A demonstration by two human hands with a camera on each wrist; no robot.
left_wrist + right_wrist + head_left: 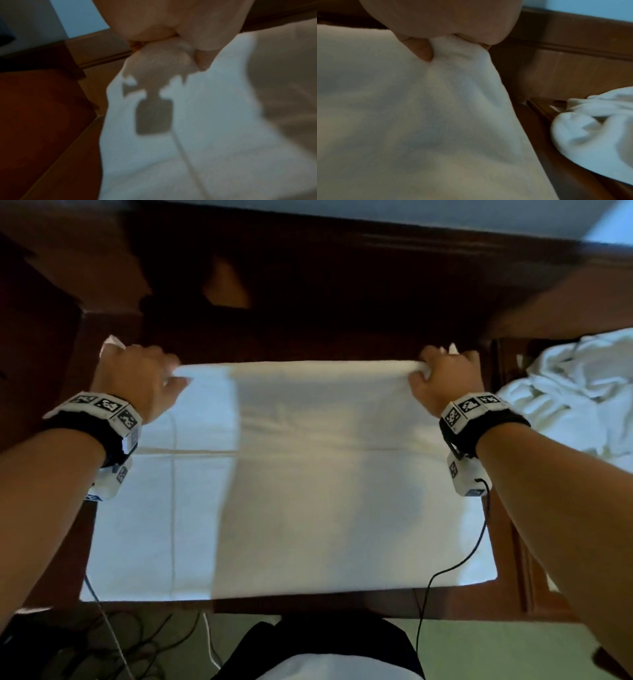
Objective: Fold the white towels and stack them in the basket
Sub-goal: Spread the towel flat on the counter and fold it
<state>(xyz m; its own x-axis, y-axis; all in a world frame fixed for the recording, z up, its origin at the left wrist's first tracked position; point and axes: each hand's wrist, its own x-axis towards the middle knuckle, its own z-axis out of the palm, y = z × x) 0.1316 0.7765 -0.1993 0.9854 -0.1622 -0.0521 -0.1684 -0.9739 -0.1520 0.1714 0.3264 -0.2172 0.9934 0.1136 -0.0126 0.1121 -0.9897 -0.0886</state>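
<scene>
Fingertips of both hands hidden in towel — heap cut off right.

Dark reddish wooden table carries a white towel spread flat across most of its top; far edge of that towel lifted; crumpled pile of white towels lies at the right, apart from the spread one.

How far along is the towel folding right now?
Done: nothing stacked that I can see; no basket shows in any view. In hand: left hand and right hand each grip a far corner of the spread towel on the wooden table. Left: the crumpled pile at right.
</scene>
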